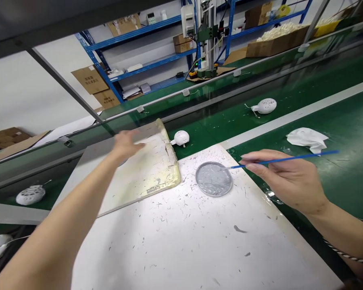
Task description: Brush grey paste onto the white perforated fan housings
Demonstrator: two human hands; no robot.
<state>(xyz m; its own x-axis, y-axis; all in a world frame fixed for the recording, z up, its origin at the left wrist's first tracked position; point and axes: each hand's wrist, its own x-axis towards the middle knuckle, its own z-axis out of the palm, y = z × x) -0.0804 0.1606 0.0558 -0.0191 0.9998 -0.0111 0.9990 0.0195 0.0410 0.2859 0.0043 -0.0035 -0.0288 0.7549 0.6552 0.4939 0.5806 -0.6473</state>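
Note:
My right hand [278,173] pinches a thin blue paintbrush [286,160], with its tip at the rim of a round dish of grey paint [213,179]. The dish sits on a paint-spattered white board [169,245]. My left hand [127,146] hangs open and empty above a stained, yellowed slab [142,177] at the board's far edge. Just past that slab, a small white rounded device [180,138] rests on the green conveyor belt [329,108]. Beyond my right fingers lies a crumpled white cloth [307,139].
More white perforated devices [266,106] lie along the green belts, with others at the lower left [30,195]. A glass guard [199,100] runs along the belt. Behind it stand blue shelves [145,40] with cardboard boxes and a benchtop machine [208,44].

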